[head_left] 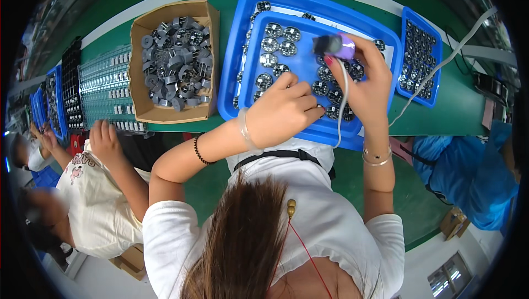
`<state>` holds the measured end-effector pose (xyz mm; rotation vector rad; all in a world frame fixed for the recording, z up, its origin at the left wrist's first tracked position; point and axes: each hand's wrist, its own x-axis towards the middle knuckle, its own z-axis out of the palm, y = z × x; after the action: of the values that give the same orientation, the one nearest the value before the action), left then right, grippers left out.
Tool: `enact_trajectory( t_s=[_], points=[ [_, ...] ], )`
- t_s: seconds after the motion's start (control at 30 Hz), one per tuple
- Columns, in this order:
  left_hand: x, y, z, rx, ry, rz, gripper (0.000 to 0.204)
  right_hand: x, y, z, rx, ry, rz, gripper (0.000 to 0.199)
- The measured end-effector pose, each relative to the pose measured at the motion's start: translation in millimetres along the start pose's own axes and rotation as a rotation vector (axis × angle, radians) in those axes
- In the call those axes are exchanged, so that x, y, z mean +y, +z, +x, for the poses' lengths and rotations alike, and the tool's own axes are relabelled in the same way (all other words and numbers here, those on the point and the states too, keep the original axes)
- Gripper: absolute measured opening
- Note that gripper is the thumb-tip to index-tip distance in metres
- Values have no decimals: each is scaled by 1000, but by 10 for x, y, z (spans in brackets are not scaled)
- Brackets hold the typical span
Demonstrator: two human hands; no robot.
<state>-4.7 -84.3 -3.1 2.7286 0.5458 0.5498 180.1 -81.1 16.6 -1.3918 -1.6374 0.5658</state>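
Note:
My right hand (366,76) grips a purple-and-black object (344,47), its dark end blurred, over the right part of a blue tray (308,29). A pale cable (344,100) hangs down beside my fingers. Closed with curled fingers, my left hand (284,106) is low over the tray's middle; whatever it pinches is hidden. Small round black-and-silver circuit boards (269,60) lie in rows in the tray, on both sides of my hands. This tray sits on a larger blue tray (234,51), which holds more such boards along its edges.
Left stands a cardboard box (212,59) heaped with grey round parts (176,59). Beyond it are clear racks (104,84) with small white pieces. A blue tray (421,56) of boards lies right, with a pale cable (441,67) crossing it. Co-workers sit left (104,205) and right (463,172).

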Motion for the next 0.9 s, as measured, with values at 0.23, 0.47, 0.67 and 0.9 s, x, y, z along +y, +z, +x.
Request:
enact_trajectory(
  t_s=[0.23,0.47,0.67,0.9],
  points=[
    [-311,-437,-38,172,-231,-19,18,64,160,188,-110,57,-38,36],
    [-710,-416,170,216,-217,137,15,26,72,87,-100,148,30,36],
    [-766,-379,277,158,-146,70,19,70,-16,30,-73,147,107,37],
    [-737,-367,292,210,-132,-31,12,81,-37,-27,-20,128,133,37]
  ],
)
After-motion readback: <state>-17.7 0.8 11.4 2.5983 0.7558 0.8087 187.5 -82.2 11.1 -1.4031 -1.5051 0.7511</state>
